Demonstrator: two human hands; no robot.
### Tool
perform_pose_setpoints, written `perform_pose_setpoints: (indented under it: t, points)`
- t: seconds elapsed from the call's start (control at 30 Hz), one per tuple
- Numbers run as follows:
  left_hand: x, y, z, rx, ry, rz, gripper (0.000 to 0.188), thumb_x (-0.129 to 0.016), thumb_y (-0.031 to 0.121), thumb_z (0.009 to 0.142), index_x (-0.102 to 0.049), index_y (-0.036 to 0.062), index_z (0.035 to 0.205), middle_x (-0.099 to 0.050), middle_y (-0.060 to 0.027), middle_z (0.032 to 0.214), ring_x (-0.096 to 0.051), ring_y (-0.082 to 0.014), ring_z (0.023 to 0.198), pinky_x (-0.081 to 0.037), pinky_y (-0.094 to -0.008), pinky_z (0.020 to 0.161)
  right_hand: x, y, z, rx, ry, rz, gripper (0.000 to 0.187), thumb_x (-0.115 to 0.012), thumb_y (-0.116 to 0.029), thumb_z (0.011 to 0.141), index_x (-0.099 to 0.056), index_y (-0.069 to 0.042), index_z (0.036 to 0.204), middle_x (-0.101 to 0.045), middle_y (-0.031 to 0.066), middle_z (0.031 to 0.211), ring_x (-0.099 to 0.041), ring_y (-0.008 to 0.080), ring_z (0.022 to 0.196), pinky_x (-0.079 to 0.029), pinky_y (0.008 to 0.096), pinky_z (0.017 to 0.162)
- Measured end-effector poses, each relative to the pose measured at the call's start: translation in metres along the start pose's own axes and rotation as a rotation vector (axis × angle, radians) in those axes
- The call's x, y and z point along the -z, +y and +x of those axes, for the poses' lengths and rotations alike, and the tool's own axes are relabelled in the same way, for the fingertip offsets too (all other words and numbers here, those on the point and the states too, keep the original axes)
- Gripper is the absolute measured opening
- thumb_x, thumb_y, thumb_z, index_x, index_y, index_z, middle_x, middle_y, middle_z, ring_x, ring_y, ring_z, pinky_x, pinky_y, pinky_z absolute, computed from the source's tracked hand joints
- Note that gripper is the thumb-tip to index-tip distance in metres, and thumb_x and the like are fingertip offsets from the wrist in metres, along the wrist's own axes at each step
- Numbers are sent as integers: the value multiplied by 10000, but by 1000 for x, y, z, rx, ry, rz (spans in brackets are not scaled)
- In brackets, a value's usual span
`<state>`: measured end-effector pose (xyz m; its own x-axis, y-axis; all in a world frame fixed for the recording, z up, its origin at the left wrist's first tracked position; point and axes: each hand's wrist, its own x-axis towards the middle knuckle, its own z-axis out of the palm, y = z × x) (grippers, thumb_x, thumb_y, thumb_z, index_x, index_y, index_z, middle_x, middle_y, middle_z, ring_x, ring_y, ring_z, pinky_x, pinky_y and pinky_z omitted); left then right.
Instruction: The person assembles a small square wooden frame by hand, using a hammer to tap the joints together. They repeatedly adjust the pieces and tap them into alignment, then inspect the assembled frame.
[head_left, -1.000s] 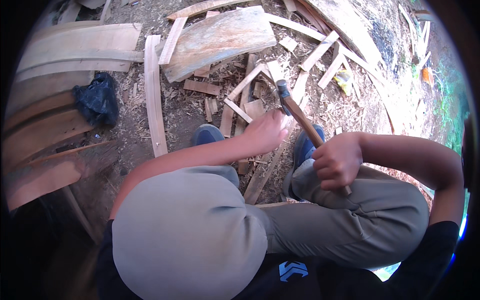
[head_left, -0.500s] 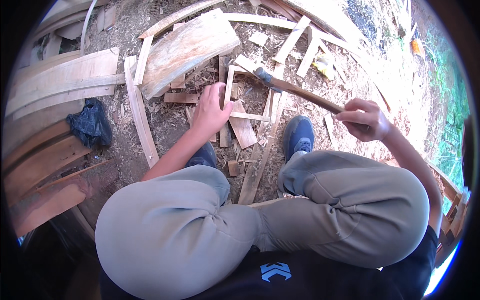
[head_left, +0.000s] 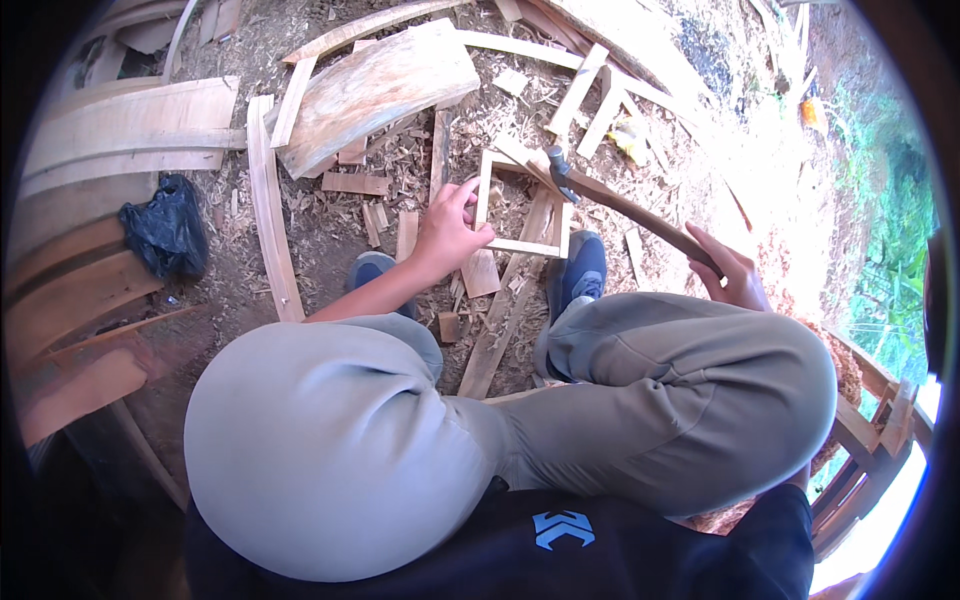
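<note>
Broadly, ground (head_left: 330, 250): littered with shavings (head_left: 395, 155) and offcuts (head_left: 355, 184), seen below both hands
Hammer (head_left: 640, 214): slanted, its long axis run from upper left down toward the right hand
Wooden frame (head_left: 525, 247): four-sided, placed between the two hands, nearer the left; whether it is rested on anything cannot be told
Left hand (head_left: 450, 225): grip closed on the frame's left side
Right hand (head_left: 738, 280): grip wrapped loosely around the hammer's lower end
Hammer head (head_left: 558, 165): seen by the frame's upper right corner; contact cannot be confirmed
</note>
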<state>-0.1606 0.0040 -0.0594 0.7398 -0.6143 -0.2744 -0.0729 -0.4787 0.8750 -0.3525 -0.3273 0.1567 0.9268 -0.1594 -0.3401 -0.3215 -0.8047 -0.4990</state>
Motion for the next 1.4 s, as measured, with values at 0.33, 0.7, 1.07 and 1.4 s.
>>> perform_pose_setpoints:
  t: [0.33, 0.7, 1.07, 1.4]
  points:
    - [3, -5, 27, -45, -19, -28, 855, -799, 182, 730, -469, -48, 1484, -585, -121, 1089, -635, -204, 873, -551, -336, 817, 30, -2, 39, -251, -424, -117, 413, -686, -54, 929, -564, -40, 1323, -744, 222, 968, -709, 264, 853, -532, 398, 779]
    - [-10, -31, 19, -67, -47, -35, 881, -932, 187, 702, -529, 31, 1469, -554, -93, 1084, -601, -164, 827, -542, -310, 796, -52, 10, 55, -343, -435, 58, 313, -538, -337, 1072, -554, -25, 1073, -578, 130, 832, -551, 256, 783, -432, 433, 713]
    - [-27, -33, 6, -107, -110, -132, 808, -934, 178, 701, -533, 93, 1398, -603, -132, 1070, -654, -260, 893, -550, -386, 810, -39, 7, 29, -289, -473, -198, 377, -525, -388, 1075, -543, -13, 1105, -659, 245, 926, -646, 423, 878, -462, 512, 763]
    - [-27, -34, 2, -126, -79, -115, 804, -922, 141, 703, -554, 73, 1415, -579, -86, 1001, -613, -171, 797, -543, -323, 738, -50, 25, 22, -322, -547, -19, 469, -521, -504, 1062, -553, -36, 1056, -611, 133, 837, -579, 255, 783, -448, 437, 704]
